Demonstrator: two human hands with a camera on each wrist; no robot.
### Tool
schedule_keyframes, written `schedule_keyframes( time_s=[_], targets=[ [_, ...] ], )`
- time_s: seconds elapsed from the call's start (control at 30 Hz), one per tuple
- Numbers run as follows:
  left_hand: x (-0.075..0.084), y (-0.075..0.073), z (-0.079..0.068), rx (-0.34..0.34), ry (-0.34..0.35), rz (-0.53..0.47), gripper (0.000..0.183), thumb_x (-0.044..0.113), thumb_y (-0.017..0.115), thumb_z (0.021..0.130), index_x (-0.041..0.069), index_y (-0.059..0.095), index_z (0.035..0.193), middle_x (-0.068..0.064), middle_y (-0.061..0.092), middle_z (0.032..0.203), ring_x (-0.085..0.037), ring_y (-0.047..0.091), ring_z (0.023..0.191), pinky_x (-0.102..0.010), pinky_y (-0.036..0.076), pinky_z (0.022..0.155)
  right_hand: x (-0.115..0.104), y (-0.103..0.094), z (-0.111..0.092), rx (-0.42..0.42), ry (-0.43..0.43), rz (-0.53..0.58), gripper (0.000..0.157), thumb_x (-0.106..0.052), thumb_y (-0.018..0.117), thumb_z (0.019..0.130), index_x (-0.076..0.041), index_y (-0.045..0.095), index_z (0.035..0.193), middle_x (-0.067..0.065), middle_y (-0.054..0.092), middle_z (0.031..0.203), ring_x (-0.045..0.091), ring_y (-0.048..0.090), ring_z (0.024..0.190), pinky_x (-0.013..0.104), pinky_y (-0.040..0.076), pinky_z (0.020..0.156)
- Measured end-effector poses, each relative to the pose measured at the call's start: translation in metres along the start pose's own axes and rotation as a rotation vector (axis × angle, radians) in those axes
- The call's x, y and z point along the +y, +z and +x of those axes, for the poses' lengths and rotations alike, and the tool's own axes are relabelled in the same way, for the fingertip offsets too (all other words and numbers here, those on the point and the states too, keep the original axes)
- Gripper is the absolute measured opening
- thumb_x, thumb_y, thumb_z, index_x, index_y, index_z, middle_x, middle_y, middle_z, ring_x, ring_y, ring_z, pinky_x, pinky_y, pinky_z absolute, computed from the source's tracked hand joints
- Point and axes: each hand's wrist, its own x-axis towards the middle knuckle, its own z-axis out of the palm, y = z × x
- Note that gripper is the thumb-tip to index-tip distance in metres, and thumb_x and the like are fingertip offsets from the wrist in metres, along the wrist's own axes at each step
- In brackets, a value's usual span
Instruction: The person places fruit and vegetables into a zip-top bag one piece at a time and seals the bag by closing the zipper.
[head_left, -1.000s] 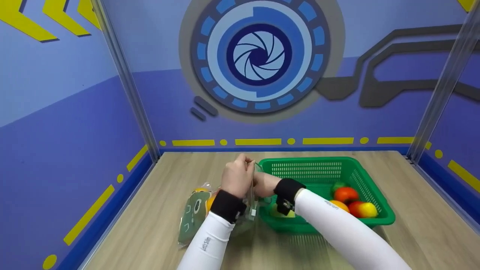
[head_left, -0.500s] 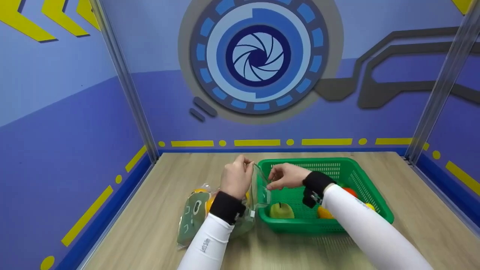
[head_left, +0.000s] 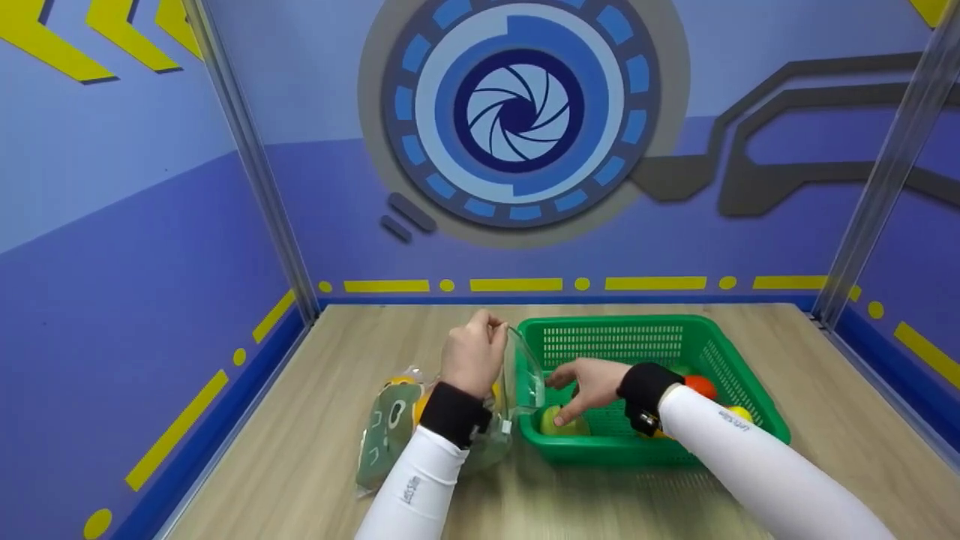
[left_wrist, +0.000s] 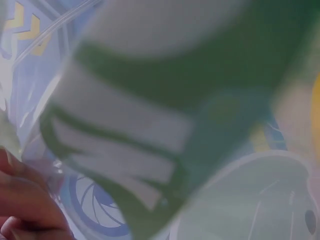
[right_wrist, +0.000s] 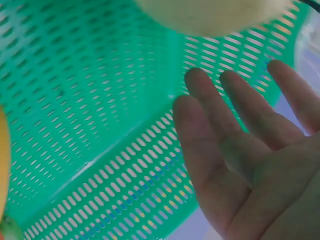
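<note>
two white sleeves [head_left: 765, 454] nearest, reaching in from the lower edge of the head view, each ending in a black wristband [head_left: 452, 416].

left side: clear bag [head_left: 386, 435] on the surface [head_left: 559, 506], green print with a cartoon face on its front, orange fruit [head_left: 421, 409] showing inside. small white slider [head_left: 505, 427] at the bag's right, near the basket. left hand [head_left: 474, 356] above the bag, fingers curled, pinching its upper edge; the mouth stands out toward the right as a clear loop. left wrist view mostly filled by green and white print, blurred.

right side: green basket [head_left: 615, 452], slotted walls, just beside the bag. pear [head_left: 564, 425] in its near left corner, stem up. right hand [head_left: 596, 381] over the basket, fingers spread and slightly bent, holding nothing; thumb overlaps the pear in the head view, contact cannot be told. right wrist view: four fingers apart, pear close by.

farther right in the basket: red fruit [head_left: 700, 387] and yellow fruit [head_left: 741, 413], partly covered by the forearm.

far end: blue wall [head_left: 322, 217] with yellow dashes [head_left: 516, 285] low down and a round shutter emblem [head_left: 517, 112] above; metal posts [head_left: 259, 161] at both corners.
</note>
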Motion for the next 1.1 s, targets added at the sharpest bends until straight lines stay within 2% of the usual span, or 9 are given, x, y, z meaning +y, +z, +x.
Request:
schedule_keyframes(
  time_s=[0.13, 0.23, 0.33, 0.47, 0.57, 0.77, 0.87, 0.97, 1.1],
  targets=[
    [0.001, 0.0, 0.0, -0.002, 0.003, 0.006, 0.01, 0.012, 0.071, 0.096, 0.005, 0.069, 0.089, -0.007, 0.069, 0.067, -0.017, 0.06, 0.052, -0.028, 0.047, 0.051, 0.001, 0.01, 0.003, -0.01, 0.046, -0.069, 0.069, -0.043, 0.084, 0.083, -0.009, 0.062, 0.139, 0.02, 0.065, 0.138, 0.038, 0.062, 0.127, 0.054, 0.052, 0.101],
    [0.001, 0.0, 0.0, -0.016, -0.011, 0.008, 0.011, 0.013, 0.071, 0.096, 0.005, 0.069, 0.09, -0.007, 0.068, 0.067, -0.016, 0.06, 0.053, -0.027, 0.047, 0.051, 0.003, 0.015, 0.004, -0.03, 0.091, -0.064, 0.069, -0.044, 0.083, 0.083, -0.013, 0.06, 0.141, 0.022, 0.064, 0.137, 0.033, 0.068, 0.112, 0.047, 0.059, 0.082],
    [0.002, 0.0, 0.0, -0.029, -0.023, 0.008, 0.011, 0.014, 0.07, 0.097, 0.005, 0.069, 0.09, -0.007, 0.068, 0.067, -0.016, 0.059, 0.053, -0.026, 0.047, 0.051, 0.005, 0.018, 0.005, -0.06, 0.142, -0.042, 0.069, -0.046, 0.081, 0.084, -0.017, 0.058, 0.142, 0.018, 0.064, 0.136, 0.024, 0.068, 0.101, 0.041, 0.058, 0.067],
    [0.002, 0.0, 0.001, -0.033, -0.029, 0.005, 0.011, 0.014, 0.07, 0.097, 0.005, 0.069, 0.091, -0.007, 0.068, 0.067, -0.014, 0.057, 0.052, -0.026, 0.046, 0.05, 0.007, 0.022, 0.008, -0.088, 0.184, -0.036, 0.069, -0.046, 0.08, 0.085, -0.019, 0.057, 0.144, 0.012, 0.065, 0.129, 0.02, 0.066, 0.096, 0.046, 0.061, 0.07],
    [0.002, -0.001, 0.002, -0.034, -0.031, -0.001, 0.011, 0.014, 0.07, 0.097, 0.005, 0.07, 0.091, -0.007, 0.068, 0.067, -0.013, 0.056, 0.052, -0.025, 0.046, 0.05, 0.008, 0.024, 0.009, -0.084, 0.207, -0.026, 0.066, -0.04, 0.081, 0.085, -0.02, 0.057, 0.144, 0.009, 0.066, 0.123, 0.021, 0.066, 0.092, 0.052, 0.062, 0.072],
    [0.004, -0.002, 0.002, -0.046, -0.043, -0.007, 0.011, 0.014, 0.07, 0.097, 0.004, 0.07, 0.092, -0.007, 0.067, 0.067, -0.013, 0.055, 0.052, -0.026, 0.046, 0.051, 0.012, 0.026, 0.008, -0.05, 0.201, -0.032, 0.055, -0.025, 0.082, 0.083, -0.019, 0.062, 0.134, 0.006, 0.065, 0.112, 0.02, 0.065, 0.083, 0.051, 0.062, 0.069],
    [0.003, -0.001, 0.002, -0.052, -0.045, -0.006, 0.011, 0.014, 0.07, 0.097, 0.004, 0.07, 0.092, -0.007, 0.067, 0.067, -0.012, 0.054, 0.052, -0.025, 0.046, 0.051, 0.015, 0.026, 0.006, -0.034, 0.192, -0.009, 0.052, -0.021, 0.083, 0.08, -0.02, 0.063, 0.129, 0.005, 0.063, 0.107, 0.018, 0.063, 0.084, 0.047, 0.062, 0.068],
    [0.002, -0.001, 0.001, -0.055, -0.05, -0.008, 0.011, 0.015, 0.07, 0.097, 0.005, 0.07, 0.092, -0.006, 0.067, 0.067, -0.011, 0.053, 0.051, -0.024, 0.044, 0.05, 0.017, 0.024, 0.003, -0.013, 0.17, 0.002, 0.052, -0.02, 0.082, 0.078, -0.019, 0.063, 0.126, 0.004, 0.062, 0.103, 0.017, 0.061, 0.083, 0.038, 0.059, 0.063],
    [0.002, -0.001, 0.0, -0.042, -0.029, -0.01, 0.011, 0.013, 0.071, 0.097, 0.004, 0.07, 0.091, -0.007, 0.068, 0.067, -0.012, 0.055, 0.051, -0.024, 0.044, 0.049, 0.017, 0.012, 0.0, 0.059, 0.136, 0.036, 0.057, -0.022, 0.081, 0.075, -0.016, 0.063, 0.128, 0.006, 0.062, 0.1, 0.016, 0.059, 0.081, 0.027, 0.052, 0.059]
  ],
)
